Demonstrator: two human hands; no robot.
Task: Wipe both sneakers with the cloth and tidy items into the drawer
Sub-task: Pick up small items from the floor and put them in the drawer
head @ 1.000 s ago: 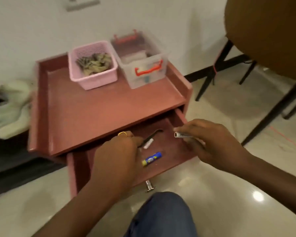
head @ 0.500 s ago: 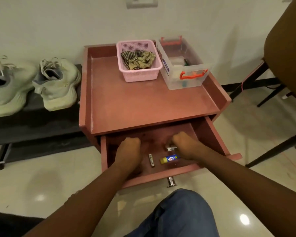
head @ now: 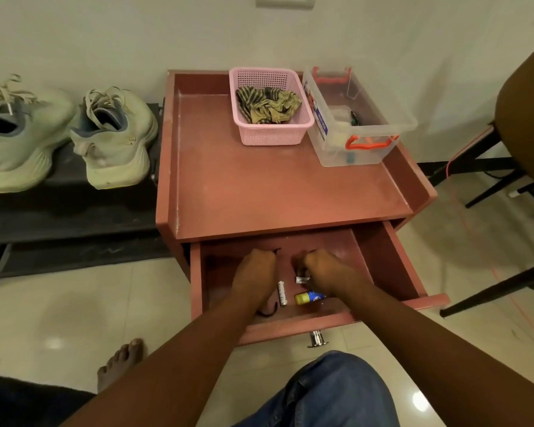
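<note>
Pale glossy floor tiles (head: 74,303) and a white wall (head: 105,32) surround a reddish-pink side table (head: 275,192). Its drawer (head: 386,263) stands pulled out at the lower middle of the frame.

Both hands are inside the drawer, seen from the back with their fingers curled under. The left hand (head: 253,272) is clenched round a thin black curved piece (head: 269,311), which shows below the wrist and again as a tip beyond the knuckles. The right hand (head: 321,272) pinches a small white tube (head: 302,279) at its thumb side. Between the hands a silver battery (head: 281,292) lies on the drawer floor. Just right of it, partly under the right wrist, is a glue stick (head: 309,298) with a yellow cap and blue label. A metal knob (head: 316,340) sticks out of the drawer front.

Toward the back of the table top, a pink basket (head: 272,135) holds the crumpled striped cloth (head: 267,104). Just beside it on the right stands a clear plastic box (head: 367,155) with orange handles.

At the upper left, two pale green sneakers sit side by side on a low black rack (head: 68,211). The far sneaker (head: 10,143) is cut by the frame's edge, and the near sneaker (head: 114,143) is close to the table.

A bare foot (head: 121,362) and a denim-clad knee (head: 327,392) fill the bottom of the frame, and a brown chair (head: 524,103) stands at the right edge.
</note>
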